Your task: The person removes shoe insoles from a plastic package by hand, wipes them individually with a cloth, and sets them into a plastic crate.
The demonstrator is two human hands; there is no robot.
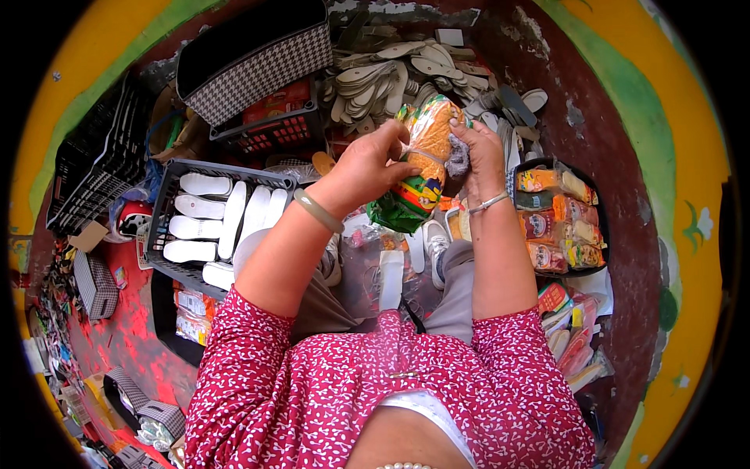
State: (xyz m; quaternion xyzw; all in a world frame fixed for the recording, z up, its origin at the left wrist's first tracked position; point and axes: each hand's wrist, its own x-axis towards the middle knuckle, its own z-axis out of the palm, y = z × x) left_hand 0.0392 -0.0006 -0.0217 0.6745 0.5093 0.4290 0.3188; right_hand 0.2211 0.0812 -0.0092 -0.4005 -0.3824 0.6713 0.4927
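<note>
- orange and green bundle [428,160] is up in the air over the floor [148,344], between the grey crate and the black basket. a thin band goes around its middle.
- right hand [482,156] is clamped on the bundle's right side, with the thumb on the front. a fuzzy grey thing [458,159] is just beside it.
- left hand [377,162] is at the bundle's left side, with the thumb touching it. i cannot tell if its fingers are closed on it.
- grey crate [181,275] has white soles [196,228] in it, four of them lying in a row along its left edge.
- black basket [574,273] has bright packets [578,232] from its left edge to its right edge.
- pale soles [383,82] lie in a big pile past the hands.
</note>
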